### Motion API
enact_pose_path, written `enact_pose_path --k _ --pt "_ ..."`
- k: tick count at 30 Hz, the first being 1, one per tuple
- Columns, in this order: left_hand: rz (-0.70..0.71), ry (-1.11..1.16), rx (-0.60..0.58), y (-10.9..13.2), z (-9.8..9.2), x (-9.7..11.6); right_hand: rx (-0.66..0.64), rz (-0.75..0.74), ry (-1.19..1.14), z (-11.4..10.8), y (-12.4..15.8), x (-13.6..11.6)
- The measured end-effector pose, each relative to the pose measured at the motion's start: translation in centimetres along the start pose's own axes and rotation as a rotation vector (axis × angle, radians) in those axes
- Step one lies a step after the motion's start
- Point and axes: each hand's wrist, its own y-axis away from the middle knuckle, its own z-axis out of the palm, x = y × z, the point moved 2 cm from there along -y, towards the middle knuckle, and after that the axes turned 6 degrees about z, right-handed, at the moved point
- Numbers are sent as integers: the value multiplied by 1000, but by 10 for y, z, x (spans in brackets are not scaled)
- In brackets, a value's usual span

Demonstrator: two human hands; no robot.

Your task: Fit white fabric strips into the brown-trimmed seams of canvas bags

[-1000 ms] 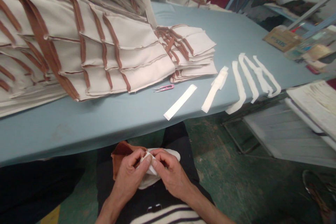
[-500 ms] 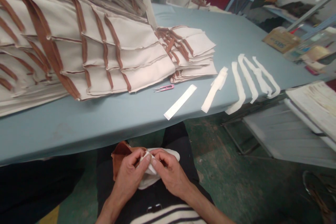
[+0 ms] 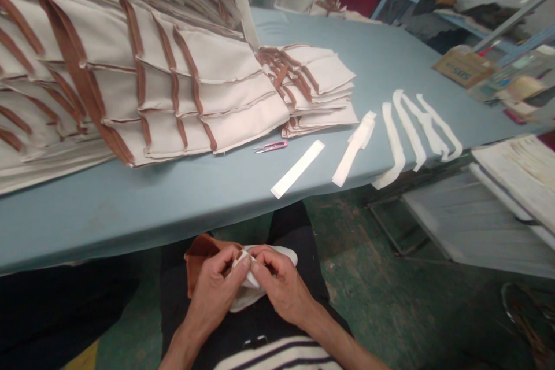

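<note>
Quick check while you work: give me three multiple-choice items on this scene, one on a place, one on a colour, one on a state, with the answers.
1. Where do the pink-handled steel thread snips lie?
A) On the pale blue table
B) On the floor
C) On the person's lap

2. What colour is the soft cloth piece beside the left hand?
A) Green
B) Brown
C) Blue

3. What state is the soft white cloth in?
A) Flat on the table
B) Pinched and bunched between the left hand and right hand
C) Hanging from a shelf

Answers:
1 A, the snips rest on the tabletop.
2 B, its brown edge shows past the left hand.
3 B, the fingers of both hands close on it.
</note>
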Motion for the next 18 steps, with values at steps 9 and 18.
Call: enact_pose_path --k 9,18 --pt "70 -29 3 -2 0 7 8 -17 20 0 -1 2" --pt "224 -85 61 4 -12 37 -19 -120 60 2 8 -34"
